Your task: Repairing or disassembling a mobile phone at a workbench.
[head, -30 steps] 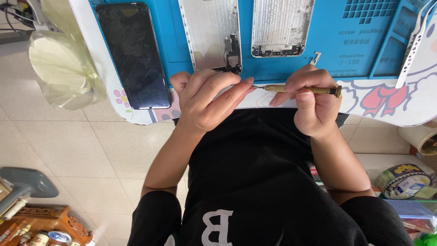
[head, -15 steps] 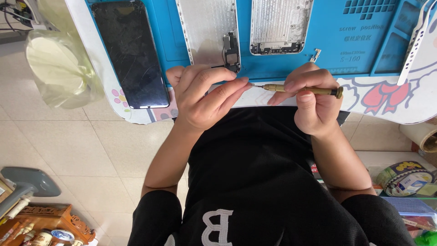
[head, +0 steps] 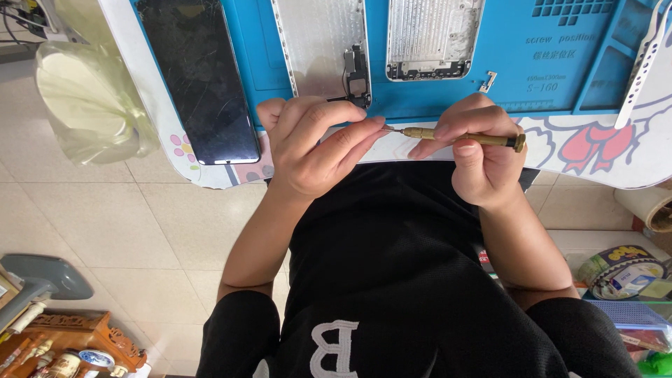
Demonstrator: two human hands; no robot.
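Screwdriver (head: 458,137), brass-handled and slim, lies level in the head view above the counter (head: 602,157) edge, right hand (head: 483,150) clamped round its shaft. Left hand (head: 315,143) closed, fingertips pinched at the tool's tip (whatever sits there is too small to tell). Since a second ago the left hand has slid leftward off the right, so the tip now shows bare between them. Beyond on the blue mat (head: 504,77): dark phone screen (head: 199,77), two metal phone housings (head: 322,42), white tweezers (head: 644,63).
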